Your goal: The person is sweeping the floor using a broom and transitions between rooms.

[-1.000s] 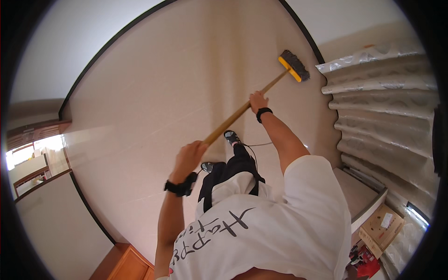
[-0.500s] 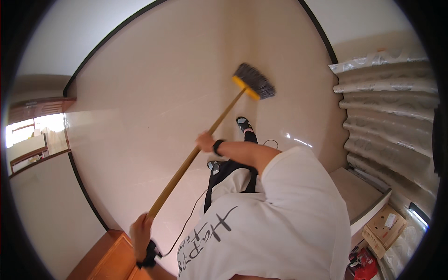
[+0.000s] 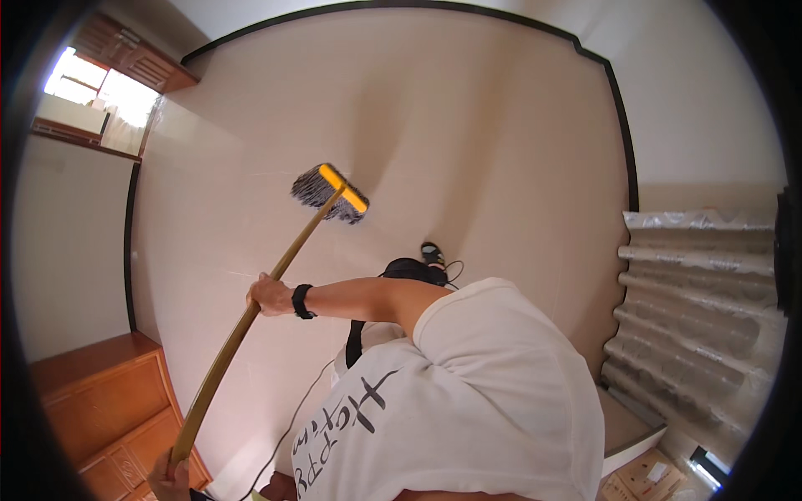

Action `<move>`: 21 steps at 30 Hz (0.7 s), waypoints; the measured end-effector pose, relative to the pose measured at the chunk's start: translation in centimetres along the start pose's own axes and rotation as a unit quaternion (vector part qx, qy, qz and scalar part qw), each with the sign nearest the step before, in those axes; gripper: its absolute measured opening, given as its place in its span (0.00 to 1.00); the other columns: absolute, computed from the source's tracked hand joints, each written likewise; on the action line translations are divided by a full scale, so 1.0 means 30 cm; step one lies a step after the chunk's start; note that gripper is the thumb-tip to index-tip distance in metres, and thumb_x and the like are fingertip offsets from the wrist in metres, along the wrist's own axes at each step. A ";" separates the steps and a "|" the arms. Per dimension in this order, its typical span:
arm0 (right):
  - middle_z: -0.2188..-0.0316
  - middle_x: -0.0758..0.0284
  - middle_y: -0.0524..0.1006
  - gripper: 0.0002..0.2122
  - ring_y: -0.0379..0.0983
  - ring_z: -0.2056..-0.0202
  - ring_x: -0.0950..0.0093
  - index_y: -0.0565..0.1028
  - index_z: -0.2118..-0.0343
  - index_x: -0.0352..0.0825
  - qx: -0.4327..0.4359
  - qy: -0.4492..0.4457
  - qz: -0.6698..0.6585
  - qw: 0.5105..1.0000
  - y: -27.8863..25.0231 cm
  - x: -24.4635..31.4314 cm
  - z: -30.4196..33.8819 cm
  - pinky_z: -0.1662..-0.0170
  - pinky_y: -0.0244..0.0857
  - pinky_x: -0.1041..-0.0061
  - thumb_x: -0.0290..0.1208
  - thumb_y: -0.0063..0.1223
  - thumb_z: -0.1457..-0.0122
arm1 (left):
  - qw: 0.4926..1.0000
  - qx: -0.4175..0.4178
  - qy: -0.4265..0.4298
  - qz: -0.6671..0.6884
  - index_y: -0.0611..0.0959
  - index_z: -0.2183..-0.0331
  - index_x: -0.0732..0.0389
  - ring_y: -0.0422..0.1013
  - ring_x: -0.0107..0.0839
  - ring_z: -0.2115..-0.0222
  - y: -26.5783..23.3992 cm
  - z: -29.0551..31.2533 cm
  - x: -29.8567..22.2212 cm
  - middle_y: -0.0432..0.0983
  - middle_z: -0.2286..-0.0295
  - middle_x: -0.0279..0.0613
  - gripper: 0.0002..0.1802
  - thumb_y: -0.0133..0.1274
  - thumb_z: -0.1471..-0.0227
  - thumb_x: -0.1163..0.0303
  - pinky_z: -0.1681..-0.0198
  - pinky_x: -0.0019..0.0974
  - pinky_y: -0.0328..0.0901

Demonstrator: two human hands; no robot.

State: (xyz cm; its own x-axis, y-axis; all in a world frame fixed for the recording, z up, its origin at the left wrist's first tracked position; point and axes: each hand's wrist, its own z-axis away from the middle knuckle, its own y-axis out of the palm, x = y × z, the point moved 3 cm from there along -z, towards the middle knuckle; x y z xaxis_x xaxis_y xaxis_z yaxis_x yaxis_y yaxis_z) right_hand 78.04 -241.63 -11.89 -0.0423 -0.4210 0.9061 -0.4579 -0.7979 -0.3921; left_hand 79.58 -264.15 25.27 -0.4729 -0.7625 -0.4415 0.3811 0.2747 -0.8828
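Note:
A mop with a long wooden handle (image 3: 219, 365), a yellow head bar (image 3: 343, 187) and shaggy dark grey strands (image 3: 311, 189) slants away from me, its strands on the floor. My right hand (image 3: 271, 296) wraps around the middle of the handle, with a black band on that wrist. Lower left, close to the picture's edge, my left hand (image 3: 170, 478) is closed around the handle's top end. The strands spread to the left of the bar.
Pale glossy floor (image 3: 535, 209) extends to dark skirting at the walls. Wooden drawers (image 3: 113, 409) stand lower left, wavy curtains (image 3: 702, 292) hang at the right. A cardboard box (image 3: 647, 478) lies lower right. A thin cable (image 3: 294, 417) runs past my legs; one shoe (image 3: 431, 254) shows ahead.
The mop head has swept from right to left across the floor, its strands now trailing on the other side of the bar. Both hands have moved left with the handle, and my view has turned.

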 end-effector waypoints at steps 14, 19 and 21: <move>0.84 0.58 0.68 0.02 0.63 0.77 0.60 0.70 0.88 0.36 -0.135 0.123 0.303 0.935 -0.718 -0.807 0.176 0.70 0.54 0.63 0.27 0.47 0.66 | 0.954 0.218 0.190 0.085 0.75 0.73 0.65 0.68 0.30 0.82 0.757 -0.840 -0.200 0.71 0.82 0.46 0.12 0.51 0.65 0.71 0.77 0.28 0.61; 0.80 0.59 0.71 0.06 0.65 0.73 0.62 0.74 0.82 0.36 -0.144 0.284 0.300 0.899 -0.923 -0.989 0.243 0.68 0.59 0.69 0.20 0.52 0.68 | 0.929 0.222 0.293 0.041 0.75 0.76 0.59 0.66 0.39 0.82 0.952 -0.977 -0.471 0.69 0.84 0.44 0.10 0.50 0.64 0.64 0.80 0.33 0.59; 0.82 0.60 0.71 0.05 0.65 0.76 0.62 0.73 0.83 0.35 -0.141 0.262 0.259 0.919 -0.916 -1.049 0.193 0.69 0.60 0.68 0.21 0.54 0.68 | 0.928 0.212 0.305 0.038 0.75 0.76 0.58 0.66 0.39 0.83 0.936 -1.026 -0.493 0.69 0.85 0.42 0.09 0.50 0.64 0.64 0.81 0.34 0.59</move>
State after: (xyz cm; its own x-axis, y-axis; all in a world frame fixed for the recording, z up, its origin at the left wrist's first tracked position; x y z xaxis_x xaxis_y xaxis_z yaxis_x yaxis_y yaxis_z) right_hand 97.10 -208.96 -30.55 -0.7065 -0.3885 0.5915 -0.4657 -0.3741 -0.8020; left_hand 72.82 -227.13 2.07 -0.7443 -0.2418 -0.6225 0.6487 -0.0401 -0.7600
